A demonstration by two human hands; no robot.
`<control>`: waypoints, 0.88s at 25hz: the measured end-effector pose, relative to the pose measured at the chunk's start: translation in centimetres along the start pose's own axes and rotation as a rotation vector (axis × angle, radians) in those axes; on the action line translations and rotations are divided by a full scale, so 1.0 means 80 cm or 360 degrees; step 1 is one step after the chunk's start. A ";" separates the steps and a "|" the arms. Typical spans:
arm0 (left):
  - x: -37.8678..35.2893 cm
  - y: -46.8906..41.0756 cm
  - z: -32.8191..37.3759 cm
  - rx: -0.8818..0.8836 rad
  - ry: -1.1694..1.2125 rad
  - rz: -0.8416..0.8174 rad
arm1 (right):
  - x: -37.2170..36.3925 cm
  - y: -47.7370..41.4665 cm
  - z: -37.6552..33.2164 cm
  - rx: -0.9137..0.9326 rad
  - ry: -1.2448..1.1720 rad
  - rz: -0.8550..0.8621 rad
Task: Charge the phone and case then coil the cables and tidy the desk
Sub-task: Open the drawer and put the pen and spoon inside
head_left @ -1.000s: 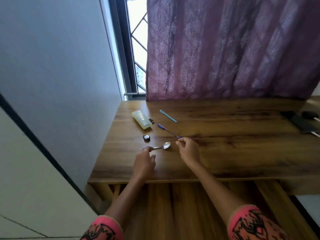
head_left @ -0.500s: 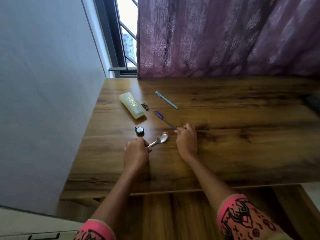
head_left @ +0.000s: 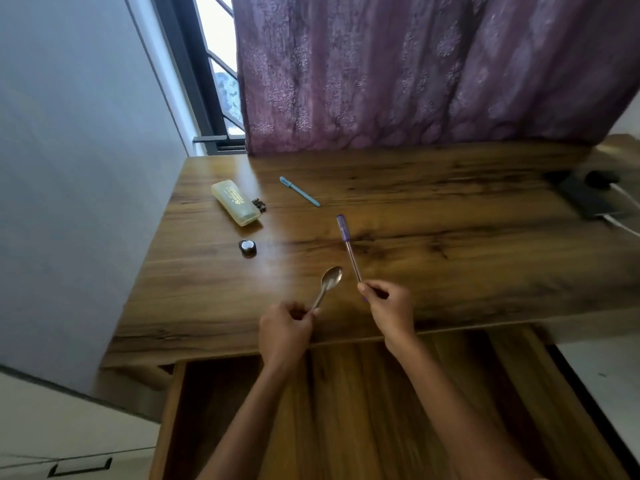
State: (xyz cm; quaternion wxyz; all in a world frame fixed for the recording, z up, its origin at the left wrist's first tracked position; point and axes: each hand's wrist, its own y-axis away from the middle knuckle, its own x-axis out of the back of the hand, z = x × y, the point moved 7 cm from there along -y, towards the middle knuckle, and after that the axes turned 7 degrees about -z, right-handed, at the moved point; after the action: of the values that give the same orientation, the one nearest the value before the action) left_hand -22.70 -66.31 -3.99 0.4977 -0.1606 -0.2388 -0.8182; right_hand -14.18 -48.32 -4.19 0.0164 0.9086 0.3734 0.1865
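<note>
Phone (head_left: 585, 199) seemingly charging, tidying midway: left grip (head_left: 284, 327) pinches the spoon (head_left: 330, 280), right grip (head_left: 389, 306) the purple pen (head_left: 348, 247); tube (head_left: 235, 202) and blue pen (head_left: 299, 191) remain on the tabletop (head_left: 450, 271).

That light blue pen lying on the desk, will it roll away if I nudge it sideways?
Probably: the light blue pen looks slim and round, lying flat on the smooth desk, so a sideways nudge could roll it. It looks straight and thin, so likely stiff and light.
</note>
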 end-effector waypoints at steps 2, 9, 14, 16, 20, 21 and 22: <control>-0.041 0.052 0.007 0.0098 0.0350 -0.0074 | 0.048 0.041 0.023 0.0006 0.0079 0.0047; -0.239 0.220 -0.027 0.1168 0.1350 -0.0476 | 0.209 0.167 0.141 -0.0257 0.0720 -0.0209; -0.332 0.267 -0.057 0.1415 0.1432 -0.0517 | 0.257 0.189 0.199 -0.0489 0.1191 -0.0307; -0.347 0.284 -0.059 0.1444 0.1343 -0.0524 | 0.260 0.196 0.207 -0.0517 0.1315 -0.0310; -0.358 0.287 -0.069 0.1298 0.0935 -0.0399 | 0.258 0.204 0.211 -0.0455 0.1511 -0.0375; -0.360 0.285 -0.071 0.1220 0.0831 -0.0408 | 0.257 0.206 0.213 -0.0437 0.1531 -0.0389; -0.363 0.284 -0.070 0.1135 0.0720 -0.0442 | 0.256 0.208 0.216 -0.0429 0.1538 -0.0398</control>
State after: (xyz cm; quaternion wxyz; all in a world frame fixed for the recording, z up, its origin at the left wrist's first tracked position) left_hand 10.55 -56.82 -17.98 0.4472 0.2377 -0.4104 -0.7583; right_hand 16.45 -44.41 -10.78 -0.0187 0.6571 0.4167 0.6279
